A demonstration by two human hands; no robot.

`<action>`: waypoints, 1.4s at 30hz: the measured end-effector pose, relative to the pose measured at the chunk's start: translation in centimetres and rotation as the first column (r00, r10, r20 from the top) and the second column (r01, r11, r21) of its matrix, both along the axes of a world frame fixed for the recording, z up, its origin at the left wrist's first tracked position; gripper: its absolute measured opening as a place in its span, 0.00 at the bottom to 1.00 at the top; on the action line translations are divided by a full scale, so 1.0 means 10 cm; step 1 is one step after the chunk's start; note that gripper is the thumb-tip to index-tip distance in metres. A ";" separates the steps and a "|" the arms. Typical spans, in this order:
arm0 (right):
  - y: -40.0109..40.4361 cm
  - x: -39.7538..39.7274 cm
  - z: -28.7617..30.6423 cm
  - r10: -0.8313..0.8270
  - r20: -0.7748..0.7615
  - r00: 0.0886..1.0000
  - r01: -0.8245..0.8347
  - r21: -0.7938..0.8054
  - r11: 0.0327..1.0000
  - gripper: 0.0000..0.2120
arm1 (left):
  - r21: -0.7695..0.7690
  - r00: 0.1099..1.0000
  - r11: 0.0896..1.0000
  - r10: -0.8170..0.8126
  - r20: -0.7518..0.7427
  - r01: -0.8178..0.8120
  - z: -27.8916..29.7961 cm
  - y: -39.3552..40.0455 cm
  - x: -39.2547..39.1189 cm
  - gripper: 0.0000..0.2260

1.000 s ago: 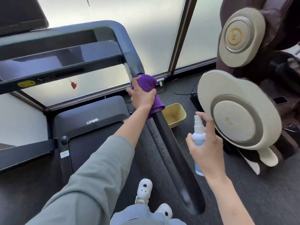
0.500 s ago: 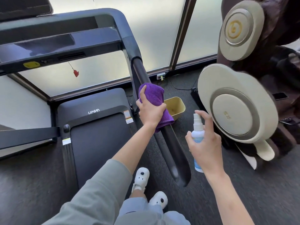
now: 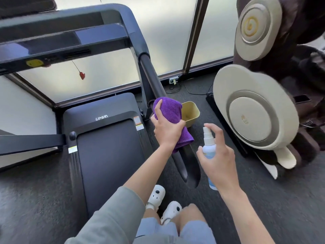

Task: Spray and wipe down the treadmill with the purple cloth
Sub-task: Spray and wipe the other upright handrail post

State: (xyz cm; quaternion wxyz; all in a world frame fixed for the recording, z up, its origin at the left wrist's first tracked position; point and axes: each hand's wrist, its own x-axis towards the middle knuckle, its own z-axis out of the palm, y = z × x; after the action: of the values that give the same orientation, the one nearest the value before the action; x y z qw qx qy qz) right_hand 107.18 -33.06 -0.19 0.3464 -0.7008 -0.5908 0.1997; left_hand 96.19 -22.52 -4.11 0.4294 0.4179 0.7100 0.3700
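Observation:
My left hand grips the purple cloth, wrapped round the treadmill's right handrail about two thirds of the way down it. The black treadmill's belt lies to the left, and its console bar crosses the top left. My right hand holds a small white and blue spray bottle upright, just right of the handrail's lower end, with the forefinger arched over the nozzle, which points left towards the rail.
A yellow bin stands on the dark carpet right behind the cloth. A large brown and beige massage chair fills the right side. Frosted windows and a cable run along the back. My feet in white clogs stand beside the belt.
My left hand has slid the purple cloth down the right handrail, from near its top bend towards its lower end. The right hand has kept the spray bottle in about the same place.

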 end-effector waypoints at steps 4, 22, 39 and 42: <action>0.04 -0.01 0.05 0.053 0.000 0.999 -0.053 0.044 0.998 0.30 | -0.003 0.999 1.000 -0.015 -0.028 0.015 0.05 -0.07 0.03 0.39; -0.18 1.16 -0.87 0.585 0.071 0.808 -0.562 0.394 0.728 0.30 | 0.201 0.990 0.976 0.108 -0.091 -0.088 -0.25 -0.52 0.24 0.37; -0.56 1.35 -1.43 0.625 -0.133 0.769 -0.565 0.316 0.762 0.26 | 0.621 0.851 0.586 0.418 0.319 -0.521 -0.99 -2.15 0.36 0.28; -0.53 1.38 -1.44 0.612 -0.129 0.780 -0.552 0.318 0.771 0.27 | 0.640 0.849 0.565 0.424 0.316 -0.521 -1.10 -2.25 0.47 0.31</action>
State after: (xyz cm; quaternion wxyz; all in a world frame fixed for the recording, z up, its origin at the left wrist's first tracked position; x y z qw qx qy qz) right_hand 120.95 -38.37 -14.61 0.4212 -0.4020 -0.7574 0.2957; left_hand 100.93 -45.02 -15.13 0.1653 0.3193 0.5698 0.7390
